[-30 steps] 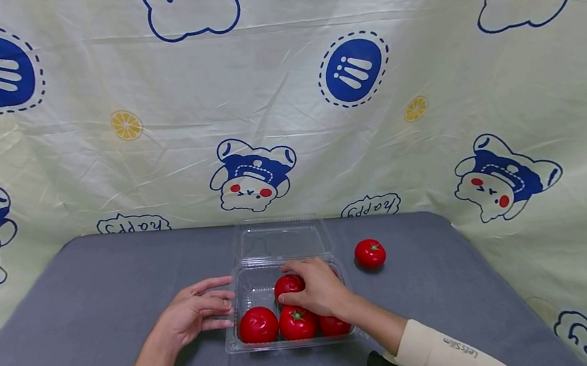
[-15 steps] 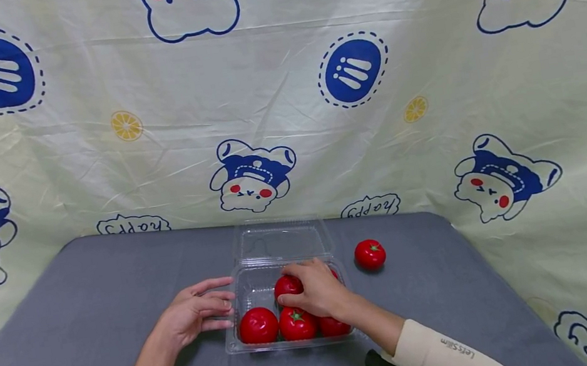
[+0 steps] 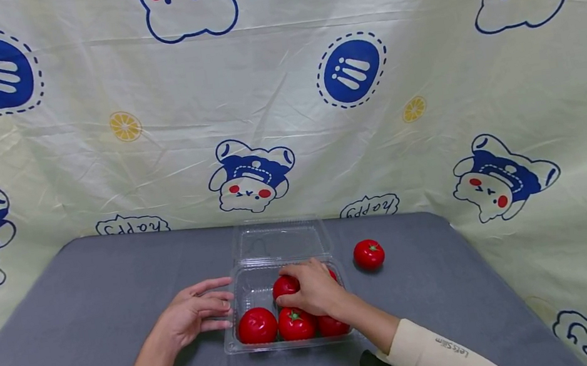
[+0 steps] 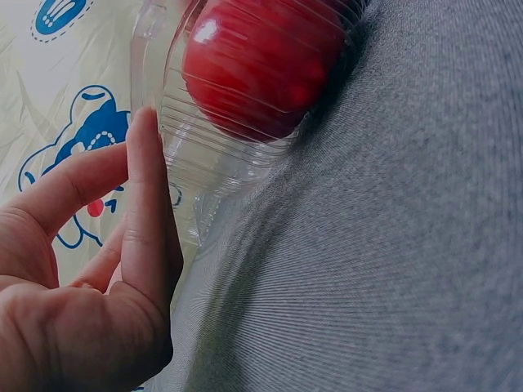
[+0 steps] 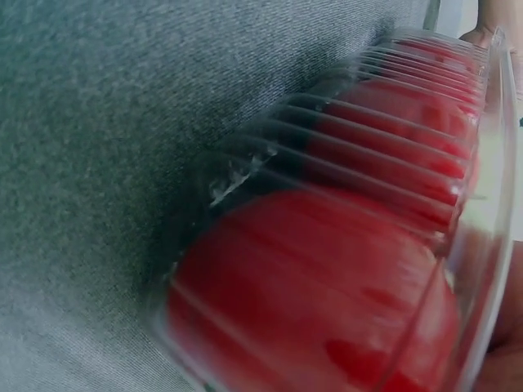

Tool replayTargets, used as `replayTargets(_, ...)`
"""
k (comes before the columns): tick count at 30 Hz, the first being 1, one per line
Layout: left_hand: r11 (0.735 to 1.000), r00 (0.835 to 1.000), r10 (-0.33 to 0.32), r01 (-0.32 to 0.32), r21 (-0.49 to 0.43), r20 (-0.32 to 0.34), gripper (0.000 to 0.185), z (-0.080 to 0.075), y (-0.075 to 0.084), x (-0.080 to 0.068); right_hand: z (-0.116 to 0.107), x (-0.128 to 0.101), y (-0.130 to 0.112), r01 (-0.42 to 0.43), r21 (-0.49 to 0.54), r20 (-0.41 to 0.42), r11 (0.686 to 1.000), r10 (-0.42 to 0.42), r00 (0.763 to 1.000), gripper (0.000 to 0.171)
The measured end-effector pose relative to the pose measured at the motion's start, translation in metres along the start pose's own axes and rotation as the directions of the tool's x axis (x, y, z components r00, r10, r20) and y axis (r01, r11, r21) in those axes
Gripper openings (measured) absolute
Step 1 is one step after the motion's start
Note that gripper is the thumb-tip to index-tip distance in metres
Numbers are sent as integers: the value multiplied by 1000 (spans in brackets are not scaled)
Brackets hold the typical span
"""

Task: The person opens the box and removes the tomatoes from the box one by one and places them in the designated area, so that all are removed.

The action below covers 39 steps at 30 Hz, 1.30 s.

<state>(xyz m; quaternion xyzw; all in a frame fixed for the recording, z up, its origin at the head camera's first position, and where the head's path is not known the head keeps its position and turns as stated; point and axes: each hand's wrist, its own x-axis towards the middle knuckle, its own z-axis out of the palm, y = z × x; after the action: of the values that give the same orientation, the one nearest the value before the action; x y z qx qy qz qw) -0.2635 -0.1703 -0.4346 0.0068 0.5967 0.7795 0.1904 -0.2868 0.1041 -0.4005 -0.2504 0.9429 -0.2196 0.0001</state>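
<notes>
Head view: the right hand (image 3: 312, 291), fingers curled round a tomato (image 3: 285, 286), sets it in the clear box (image 3: 240, 286) on the table (image 3: 89, 302); the left hand (image 3: 193, 315), fingers straight, steadies the box wall. A loose tomato (image 3: 369, 254) lies apart.

Left wrist view: relaxed fingers (image 4: 147, 212) meet the ribbed plastic.

Right wrist view: only packed fruit through the wall.

Head cam looks down and forward over the grey table (image 3: 89, 302); both wrist cams sit low, very close, sharing the clear clamshell box (image 3: 281, 254) (image 4: 196, 163) (image 5: 359, 147).

Your left hand (image 3: 190, 315) left of tray (image 3: 245, 291); right hand (image 3: 312, 288) in it | loose tomato (image 3: 369, 254) right, on table (image 3: 89, 302)
</notes>
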Motion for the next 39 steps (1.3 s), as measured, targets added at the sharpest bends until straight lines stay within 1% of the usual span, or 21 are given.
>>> replayTargets(6,1000,1000,-5,5,1,-7,57,1,0,0,1,0,-1,6,10,-18,1000,-6,1000,46)
replayTargets(13,1000,1000,-10,10,4,-12,58,0,0,0,2,-1,-2,-10,57,-26,998,11,1000,45)
replayTargets(23,1000,1000,-10,10,-2,-6,57,-1,-2,1,3,-1,-2,-16,60,-71,998,20,997,42)
replayTargets(30,1000,1000,-10,10,-1,-6,57,0,0,1,2,0,0,-21,62,-99,998,27,995,46)
replayTargets(39,1000,1000,-13,13,1,-6,58,0,0,1,-4,-3,-2,-37,120,-126,992,52,991,50)
